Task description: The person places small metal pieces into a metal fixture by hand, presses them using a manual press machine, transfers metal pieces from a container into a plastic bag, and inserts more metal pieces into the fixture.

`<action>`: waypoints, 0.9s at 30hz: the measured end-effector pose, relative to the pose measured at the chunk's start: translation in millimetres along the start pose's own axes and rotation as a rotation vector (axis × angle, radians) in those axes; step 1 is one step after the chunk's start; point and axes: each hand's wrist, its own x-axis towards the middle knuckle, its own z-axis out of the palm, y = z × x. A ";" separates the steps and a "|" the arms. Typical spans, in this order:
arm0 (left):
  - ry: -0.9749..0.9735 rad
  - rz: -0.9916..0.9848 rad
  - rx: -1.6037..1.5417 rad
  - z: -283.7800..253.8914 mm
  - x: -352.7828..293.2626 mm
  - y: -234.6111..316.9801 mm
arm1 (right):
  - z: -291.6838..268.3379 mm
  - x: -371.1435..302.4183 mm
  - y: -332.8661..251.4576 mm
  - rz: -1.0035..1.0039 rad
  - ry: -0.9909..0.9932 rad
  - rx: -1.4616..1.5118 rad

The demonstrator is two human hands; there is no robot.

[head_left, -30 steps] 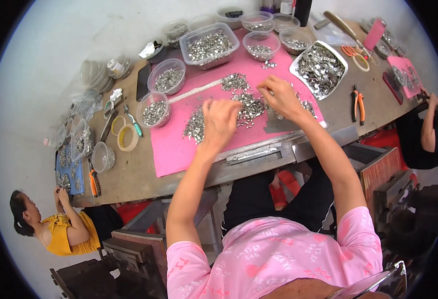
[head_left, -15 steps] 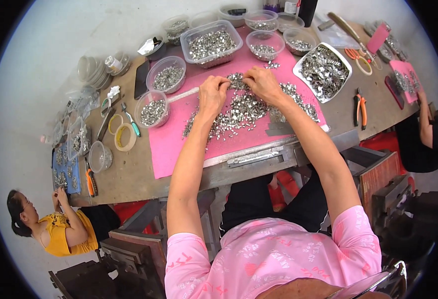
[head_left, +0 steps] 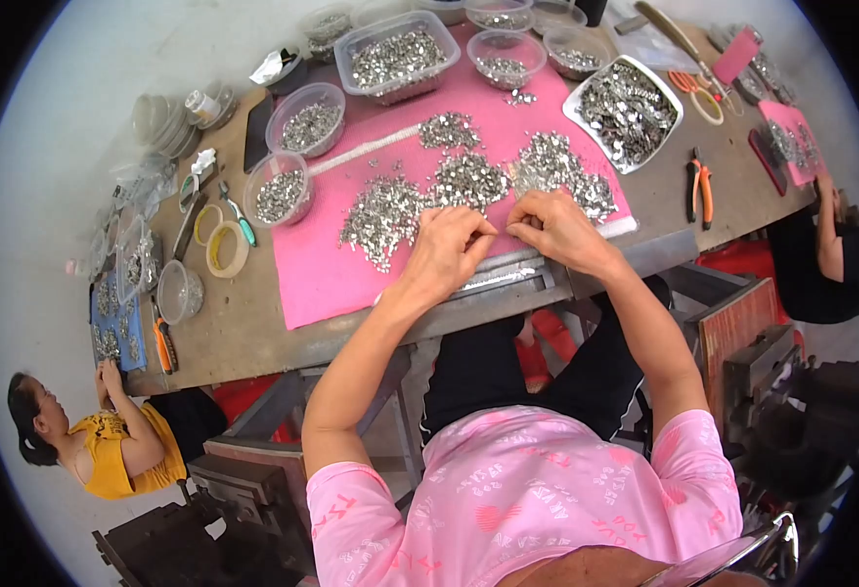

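Note:
Near the front edge of the pink mat [head_left: 302,274], my left hand [head_left: 451,252] and my right hand [head_left: 563,233] face each other, a small gap between their fingertips. Both have thumb and fingers pinched together; anything in them is too small to make out. Just beyond the hands lie heaps of tiny silvery metal pieces: a left heap [head_left: 382,210], a darker middle heap [head_left: 468,180] and a right heap [head_left: 564,168]. A smaller far heap [head_left: 449,129] lies behind these. Part of the middle and right heaps' near side is hidden by my hands.
A clear tub [head_left: 346,83] of metal pieces and several round bowls line the back. A white square dish [head_left: 676,127] sits at right, beside orange-handled pliers [head_left: 700,191]. Tape rolls [head_left: 226,249] lie left. A person in yellow [head_left: 126,450] works at far left, another person [head_left: 820,259] at far right.
Both hands have come back from the far heap to the mat's front edge, nearer to me. The heaps between my arms are now uncovered, and the view has shifted slightly.

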 end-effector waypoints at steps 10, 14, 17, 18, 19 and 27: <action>0.157 0.089 0.473 15.8 -15.1 -6.5 | 6.7 -25.8 10.0 0.069 0.107 -0.224; 0.146 0.141 0.552 15.1 -15.0 -0.6 | 8.1 -26.6 6.0 -0.058 0.173 -0.290; 0.128 0.159 0.543 12.8 -16.5 0.1 | 4.2 -28.2 5.2 -0.057 0.129 -0.383; 0.126 0.157 0.541 12.6 -16.7 0.3 | 2.8 -27.5 4.0 -0.035 0.113 -0.364; 0.128 0.154 0.544 13.1 -16.5 0.4 | 1.4 -27.1 3.4 -0.012 0.098 -0.346; 0.115 0.144 0.609 21.8 -13.5 -4.6 | -3.2 -21.4 3.1 0.118 0.017 -0.198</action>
